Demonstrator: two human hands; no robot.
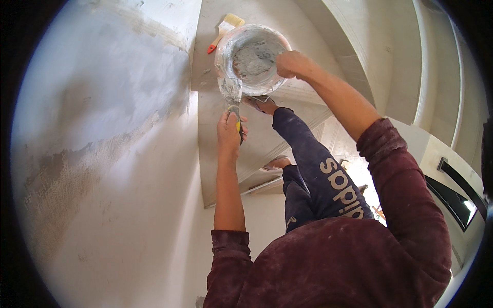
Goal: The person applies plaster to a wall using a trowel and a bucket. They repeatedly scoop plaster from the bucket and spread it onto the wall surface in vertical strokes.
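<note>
Left fingers [245, 130] wrapped round the handle of a putty knife [231, 91], firm grasp, blade pointing away from me. Blade is smeared grey-white and overlaps the near-left rim of the bucket [221, 62] in view; can't tell if it's actually touching. Handle is dark with a yellow bit showing past my palm. Right fingers [285, 63] curled closed at the bucket's right rim, palm turned down; can't tell whether they're clenched on the rim or on something in the bucket, the grip is hidden. Bucket sits upright on the pale step [215, 113], round, walls coated with smears, wire handle [265, 99] dropped on my side. Inside: lumpy grey mix [251, 60] over the bottom, with a darker streak toward my right hand. Brush [226, 30] lies just left of the bucket, pale bristles away from me, red-tipped handle angled back. One foot [267, 106] is just below the bucket, the other [278, 163] nearer me. Wall [118, 154] on my left is white with grey, rough patches. More steps [405, 72] curve up on the right. Sleeves [405, 169] burgundy, dusty, pushed up toward the elbows; trousers [308, 146] dark blue.
</note>
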